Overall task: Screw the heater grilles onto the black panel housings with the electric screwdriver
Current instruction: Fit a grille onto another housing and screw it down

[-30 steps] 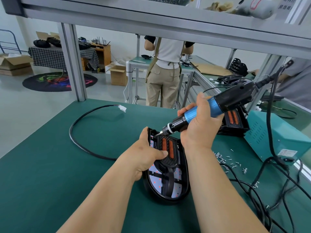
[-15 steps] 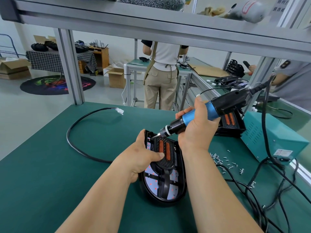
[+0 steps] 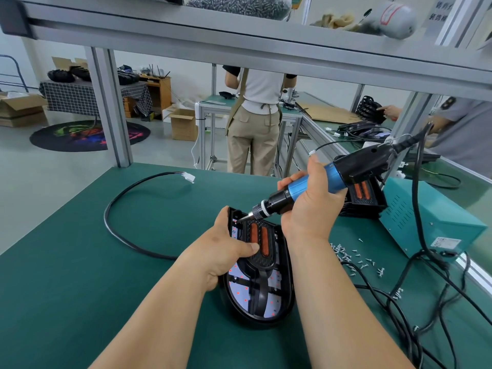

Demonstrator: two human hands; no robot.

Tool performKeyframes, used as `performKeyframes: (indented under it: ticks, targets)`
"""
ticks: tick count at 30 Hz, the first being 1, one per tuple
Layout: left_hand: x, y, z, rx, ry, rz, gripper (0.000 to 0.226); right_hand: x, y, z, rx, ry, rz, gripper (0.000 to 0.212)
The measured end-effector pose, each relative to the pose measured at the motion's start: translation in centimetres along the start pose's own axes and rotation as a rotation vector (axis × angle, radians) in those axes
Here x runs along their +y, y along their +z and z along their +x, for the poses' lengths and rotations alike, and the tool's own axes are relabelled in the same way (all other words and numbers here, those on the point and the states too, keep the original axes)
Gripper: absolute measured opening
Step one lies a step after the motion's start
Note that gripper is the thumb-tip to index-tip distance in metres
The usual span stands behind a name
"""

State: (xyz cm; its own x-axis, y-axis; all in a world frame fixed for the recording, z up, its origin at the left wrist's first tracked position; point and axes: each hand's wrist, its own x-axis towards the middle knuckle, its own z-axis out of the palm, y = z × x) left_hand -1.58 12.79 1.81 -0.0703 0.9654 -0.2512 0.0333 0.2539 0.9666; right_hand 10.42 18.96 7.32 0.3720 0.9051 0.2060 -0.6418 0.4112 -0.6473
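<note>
the black housing [image 3: 287, 288] lies open side up on the green surface [image 3: 106, 288]. inside it sit a board [image 3: 239, 286] dotted with red and the grille [image 3: 262, 258] with 2 orange bars. the left hand [image 3: 229, 253] has its grip clamped on the housing's left wall, thumb on the grille. the right hand [image 3: 312, 209] has its grip wrapped round the blue screwdriver [image 3: 332, 178], bit tip at the grille's upper left corner. loose screws [image 3: 348, 255] lie nearby. overhead, a clear tub [image 3: 239, 5] holds grey screws.

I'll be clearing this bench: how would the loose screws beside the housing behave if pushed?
The loose screws look tiny and light, so they would likely scatter, not slide together. Lying flat on the green mat, they may roll in arcs.
</note>
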Motion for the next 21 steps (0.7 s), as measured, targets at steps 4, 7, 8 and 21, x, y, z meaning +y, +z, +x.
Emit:
performKeyframes:
  ticks: [4, 7, 8, 21]
  targets:
    - [0.0, 0.0, -0.1, -0.002, 0.004, 0.025, 0.064, 0.1, -0.2, 0.2, 0.015, 0.002, 0.005, 0.017]
    - [0.2, 0.0, -0.2, -0.005, 0.005, 0.034, 0.055, 0.2, -0.4, 0.3, 0.022, 0.022, 0.019, 0.016]
    - [0.2, 0.0, -0.3, -0.006, 0.005, 0.032, 0.054, 0.3, -0.4, 0.3, 0.029, 0.027, 0.023, 0.016]
    - [0.6, 0.0, -0.6, -0.009, -0.023, -0.009, 0.073, 0.7, -1.5, 0.9, 0.267, 0.161, 0.075, 0.019]
